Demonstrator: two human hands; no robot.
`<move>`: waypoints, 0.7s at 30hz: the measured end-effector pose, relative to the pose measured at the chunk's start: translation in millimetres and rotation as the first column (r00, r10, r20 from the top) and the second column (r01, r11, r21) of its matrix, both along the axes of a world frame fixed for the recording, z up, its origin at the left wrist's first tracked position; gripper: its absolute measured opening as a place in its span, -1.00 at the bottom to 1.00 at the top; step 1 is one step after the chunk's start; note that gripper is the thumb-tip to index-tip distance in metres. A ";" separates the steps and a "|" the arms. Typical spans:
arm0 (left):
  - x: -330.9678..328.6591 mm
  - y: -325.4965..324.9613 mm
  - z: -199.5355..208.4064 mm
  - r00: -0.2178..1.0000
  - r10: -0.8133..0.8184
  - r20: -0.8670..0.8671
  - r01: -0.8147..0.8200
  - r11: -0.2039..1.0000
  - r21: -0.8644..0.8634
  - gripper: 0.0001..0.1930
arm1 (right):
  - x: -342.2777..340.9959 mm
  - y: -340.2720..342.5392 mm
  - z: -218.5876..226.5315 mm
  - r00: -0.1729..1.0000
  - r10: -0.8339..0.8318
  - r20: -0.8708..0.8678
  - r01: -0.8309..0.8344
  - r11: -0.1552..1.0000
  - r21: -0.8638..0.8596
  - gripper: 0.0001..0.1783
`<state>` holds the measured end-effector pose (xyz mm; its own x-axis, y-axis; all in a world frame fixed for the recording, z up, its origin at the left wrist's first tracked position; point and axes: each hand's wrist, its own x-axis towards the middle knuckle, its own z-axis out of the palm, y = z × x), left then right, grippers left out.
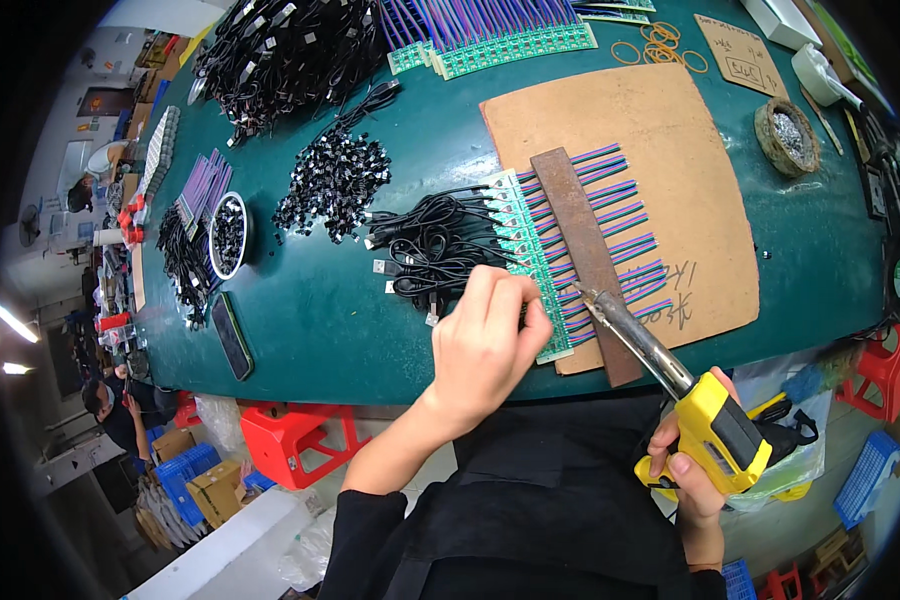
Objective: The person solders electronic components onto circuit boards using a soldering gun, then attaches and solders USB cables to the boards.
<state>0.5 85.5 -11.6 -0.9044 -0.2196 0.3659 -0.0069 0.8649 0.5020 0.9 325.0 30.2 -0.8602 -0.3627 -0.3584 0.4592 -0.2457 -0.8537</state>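
Note:
My right hand point(685, 465) grips a yellow and black soldering gun point(720, 430). Its metal tip points up and left, close to the lower part of a green circuit board strip point(530, 255). Beside that strip, my left hand point(485, 345) is closed in a pinch; whatever lies between its fingertips is hidden. Black USB cables point(435, 250) lie bundled left of the board, with several ends meeting its edge. Striped thin wires point(610, 215) run out from the board's right side. A rusty metal bar point(585, 255) rests across these wires, on a cardboard sheet point(690, 150).
Small black parts point(335, 180) are heaped left of the cables, near a white bowl point(228, 235) of more. A phone point(231, 337) lies by the front edge. Behind are a black cable pile point(290, 60), wired boards point(515, 45), rubber bands point(662, 42) and a round pot point(788, 138).

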 end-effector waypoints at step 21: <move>7.2 -37.3 14.0 0.918 -0.386 0.090 0.393 0.917 -0.067 -0.70 | -1.6 -6.4 -1.2 0.988 0.148 0.032 -0.150 0.985 0.090 -0.21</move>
